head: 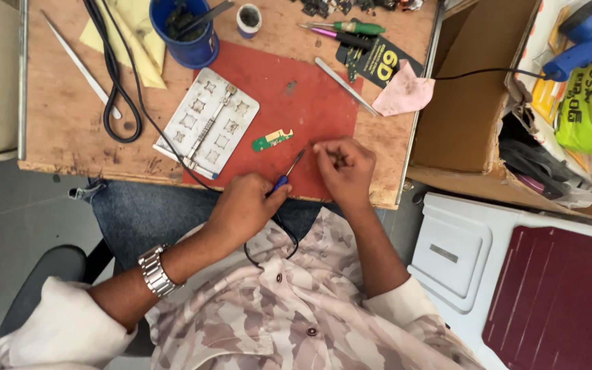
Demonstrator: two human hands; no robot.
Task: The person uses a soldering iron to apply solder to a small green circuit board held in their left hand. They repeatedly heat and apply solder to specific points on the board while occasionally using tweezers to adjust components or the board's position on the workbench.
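My left hand (241, 205), with a metal watch on the wrist, grips a thin tool with a blue handle (286, 175); its tip points up to the right over the red mat (310, 103). A black cable (114, 82) seems to run from this tool. My right hand (342, 168) rests on the mat just right of the tool's tip, fingers pinched together at something too small to make out. A small green circuit board (272, 140) lies on the mat a little to the left of the tip.
A white metal holder plate (208, 125) lies left of the mat. A blue cup of tools (185, 27), screwdrivers (344, 29), tweezers (344, 83) and a pink cloth (403, 92) sit further back. An open cardboard box (467, 103) with a blue glue gun (587, 34) stands on the right.
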